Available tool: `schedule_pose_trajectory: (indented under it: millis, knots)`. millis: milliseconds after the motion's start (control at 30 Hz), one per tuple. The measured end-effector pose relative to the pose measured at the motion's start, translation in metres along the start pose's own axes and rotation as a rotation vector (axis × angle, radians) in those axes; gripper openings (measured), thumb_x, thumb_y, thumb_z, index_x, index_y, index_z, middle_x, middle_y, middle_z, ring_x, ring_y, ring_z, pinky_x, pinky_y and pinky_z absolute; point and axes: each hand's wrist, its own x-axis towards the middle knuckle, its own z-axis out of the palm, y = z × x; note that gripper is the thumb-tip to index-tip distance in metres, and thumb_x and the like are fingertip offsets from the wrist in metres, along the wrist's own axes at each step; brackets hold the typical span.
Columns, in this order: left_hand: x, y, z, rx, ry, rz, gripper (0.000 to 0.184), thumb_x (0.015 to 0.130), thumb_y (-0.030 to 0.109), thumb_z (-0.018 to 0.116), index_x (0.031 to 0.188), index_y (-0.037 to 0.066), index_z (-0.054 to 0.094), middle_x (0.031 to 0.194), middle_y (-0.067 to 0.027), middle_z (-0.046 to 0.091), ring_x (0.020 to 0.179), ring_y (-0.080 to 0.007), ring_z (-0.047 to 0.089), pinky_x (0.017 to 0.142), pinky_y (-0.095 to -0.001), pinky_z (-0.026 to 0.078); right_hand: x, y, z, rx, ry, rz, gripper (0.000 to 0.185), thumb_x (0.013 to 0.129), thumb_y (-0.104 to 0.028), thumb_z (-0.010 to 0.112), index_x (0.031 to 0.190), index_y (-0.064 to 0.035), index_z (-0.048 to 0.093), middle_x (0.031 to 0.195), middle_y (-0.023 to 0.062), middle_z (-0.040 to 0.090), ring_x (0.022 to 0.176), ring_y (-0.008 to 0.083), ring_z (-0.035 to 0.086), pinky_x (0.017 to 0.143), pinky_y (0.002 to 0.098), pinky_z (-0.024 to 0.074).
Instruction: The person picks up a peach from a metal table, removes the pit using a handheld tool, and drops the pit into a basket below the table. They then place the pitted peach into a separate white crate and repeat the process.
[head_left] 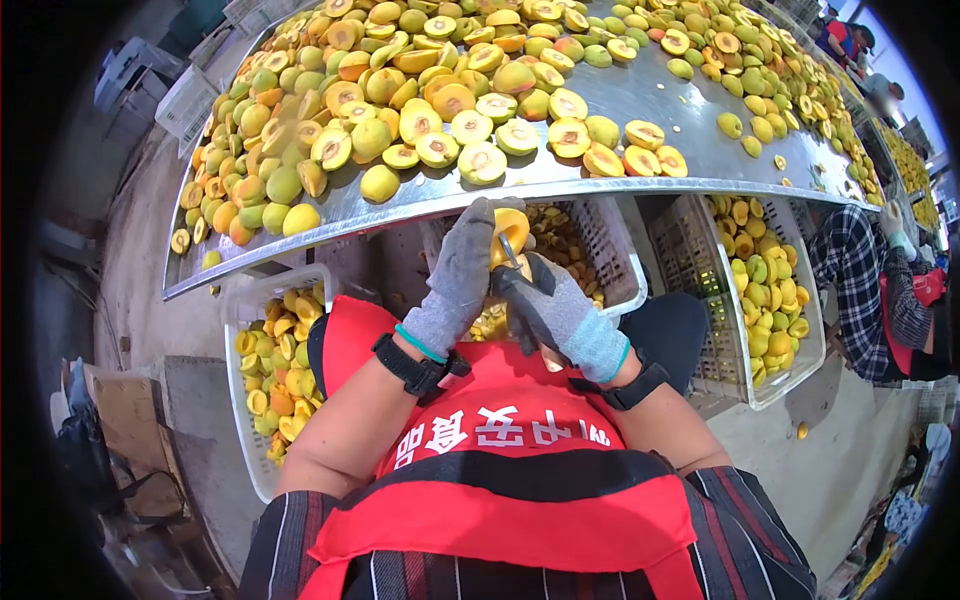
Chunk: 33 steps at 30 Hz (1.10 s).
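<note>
Left fingers (481,216), knit-gloved, grasp rounded fruit half (513,226) — right fingers (519,297) clenched round slim metal-tipped tool (509,249).

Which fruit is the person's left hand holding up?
The cut, yellow-orange fruit in the grey-gloved left hand; the others nearby lie on the shiny metal table or in white plastic crates.

Shiny metal table (640,105); cloth gloves (460,268) (matt)

This looks to me like a fruit-processing workshop: a steel table (640,90) heaped with halved fruit (450,100) across the top, filled plastic crates (698,310) below it, bare floor (850,430), and another worker (850,270) seated at far right.
</note>
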Motion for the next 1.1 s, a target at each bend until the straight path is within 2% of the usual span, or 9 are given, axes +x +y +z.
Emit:
schedule_pose_trajectory:
  millis: [200, 267, 433, 500, 567, 667, 833, 967, 1100]
  knots:
    - [0.018, -0.005, -0.011, 0.452, 0.031, 0.303, 0.036, 0.092, 0.029, 0.042, 0.111, -0.001, 0.049, 0.103, -0.0101, 0.057, 0.095, -0.0187, 0.055, 0.081, -0.0304, 0.046, 0.012, 0.014, -0.017, -0.574, 0.095, -0.342, 0.027, 0.085, -0.028, 0.052, 0.089, -0.0013, 0.052, 0.069, 0.0170, 0.057, 0.065, 0.0329, 0.058, 0.062, 0.0409, 0.0476]
    - [0.029, 0.002, -0.028, 0.913, 0.129, 0.735, 0.028, 0.091, 0.020, 0.046, 0.109, 0.001, 0.052, 0.103, -0.0103, 0.057, 0.094, -0.0195, 0.055, 0.082, -0.0313, 0.045, 0.016, 0.023, -0.026, -0.916, 0.134, -0.365, 0.032, 0.083, -0.032, 0.051, 0.092, -0.0016, 0.053, 0.080, 0.0224, 0.060, 0.077, 0.0389, 0.058, 0.067, 0.0458, 0.0461]
    - [-0.021, 0.068, -0.098, 1.174, 0.257, 0.489, 0.030, 0.080, 0.011, 0.057, 0.109, 0.005, 0.054, 0.108, -0.0160, 0.055, 0.094, -0.0344, 0.055, 0.084, -0.0352, 0.044, 0.022, 0.033, -0.037, -0.968, 0.287, -0.283, 0.038, 0.081, -0.036, 0.055, 0.096, -0.0010, 0.050, 0.079, 0.0237, 0.060, 0.076, 0.0382, 0.059, 0.066, 0.0454, 0.0466]
    - [-0.073, 0.094, -0.141, 1.882, 0.256, 0.624, 0.030, 0.080, 0.017, 0.060, 0.106, 0.003, 0.056, 0.103, -0.0160, 0.058, 0.092, -0.0343, 0.056, 0.082, -0.0372, 0.045, 0.019, 0.027, -0.038, -0.933, 0.235, -0.270, 0.039, 0.081, -0.037, 0.055, 0.096, -0.0014, 0.050, 0.078, 0.0234, 0.060, 0.075, 0.0384, 0.059, 0.066, 0.0456, 0.0467]
    - [-0.104, 0.131, -0.140, 1.486, 0.405, -0.165, 0.031, 0.080, 0.022, 0.060, 0.103, 0.002, 0.057, 0.096, -0.0170, 0.060, 0.093, -0.0309, 0.057, 0.079, -0.0368, 0.046, 0.019, 0.029, -0.038, -0.905, 0.209, -0.267, 0.039, 0.082, -0.038, 0.054, 0.096, -0.0016, 0.050, 0.078, 0.0232, 0.061, 0.075, 0.0385, 0.059, 0.065, 0.0457, 0.0466]
    - [-0.129, 0.154, -0.156, 1.695, 0.657, -0.376, 0.035, 0.080, 0.026, 0.061, 0.103, 0.000, 0.057, 0.094, -0.0175, 0.061, 0.091, -0.0270, 0.059, 0.077, -0.0348, 0.046, 0.020, 0.035, -0.033, -0.887, 0.155, -0.265, 0.040, 0.082, -0.039, 0.053, 0.096, -0.0017, 0.050, 0.077, 0.0229, 0.061, 0.074, 0.0385, 0.059, 0.064, 0.0459, 0.0466]
    - [-0.030, 0.140, -0.148, 1.559, 0.545, -0.025, 0.046, 0.075, 0.032, 0.066, 0.108, 0.000, 0.057, 0.099, -0.0179, 0.062, 0.090, -0.0246, 0.061, 0.078, -0.0329, 0.046, 0.029, 0.042, -0.023, -0.915, 0.101, -0.241, 0.042, 0.083, -0.041, 0.052, 0.097, -0.0014, 0.051, 0.078, 0.0234, 0.061, 0.073, 0.0388, 0.059, 0.065, 0.0460, 0.0469]
    - [0.069, 0.084, -0.153, 1.406, 0.388, -0.190, 0.054, 0.071, 0.036, 0.068, 0.111, 0.002, 0.054, 0.100, -0.0196, 0.061, 0.097, -0.0313, 0.058, 0.084, -0.0361, 0.044, 0.038, 0.051, -0.021, -0.896, 0.101, -0.209, 0.043, 0.083, -0.042, 0.052, 0.098, -0.0014, 0.051, 0.079, 0.0236, 0.061, 0.074, 0.0390, 0.060, 0.066, 0.0459, 0.0470]
    - [0.084, 0.070, -0.123, 1.764, 0.367, -0.182, 0.061, 0.062, 0.037, 0.073, 0.109, 0.002, 0.056, 0.100, -0.0191, 0.062, 0.097, -0.0317, 0.058, 0.084, -0.0371, 0.044, 0.040, 0.058, -0.023, -0.910, 0.099, -0.184, 0.045, 0.082, -0.042, 0.052, 0.099, -0.0005, 0.052, 0.082, 0.0238, 0.061, 0.077, 0.0385, 0.060, 0.068, 0.0456, 0.0471]
